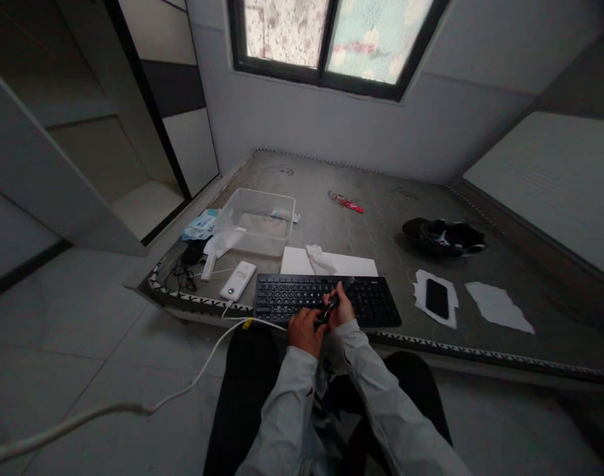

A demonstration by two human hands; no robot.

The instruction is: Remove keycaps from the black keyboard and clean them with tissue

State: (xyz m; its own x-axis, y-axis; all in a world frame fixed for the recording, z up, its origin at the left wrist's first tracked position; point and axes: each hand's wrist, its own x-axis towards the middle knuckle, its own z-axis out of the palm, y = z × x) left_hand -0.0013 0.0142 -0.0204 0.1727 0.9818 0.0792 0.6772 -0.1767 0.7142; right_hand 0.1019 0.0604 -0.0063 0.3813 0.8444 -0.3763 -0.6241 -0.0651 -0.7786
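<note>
A black keyboard (286,297) lies along the front edge of the grey-covered surface, right before my knees. Over its middle and near edge, my left hand (305,330) and my right hand (342,311) are close together. Both are closed around a dark, slender, shiny object (326,312), whose exact kind I cannot make out; it slants up to the right. A white board or box (354,264) sits behind the keyboard, with a crumpled tissue (321,260) on top.
Left of the keyboard are a white power bank (239,281) with a cable (202,373), a clear plastic bin (262,244) and a blue packet (201,225). Rightward lie a phone (436,298) on tissue, another tissue (500,306) and a black cap (443,238). A red-wrapped item (348,203) lies farther back.
</note>
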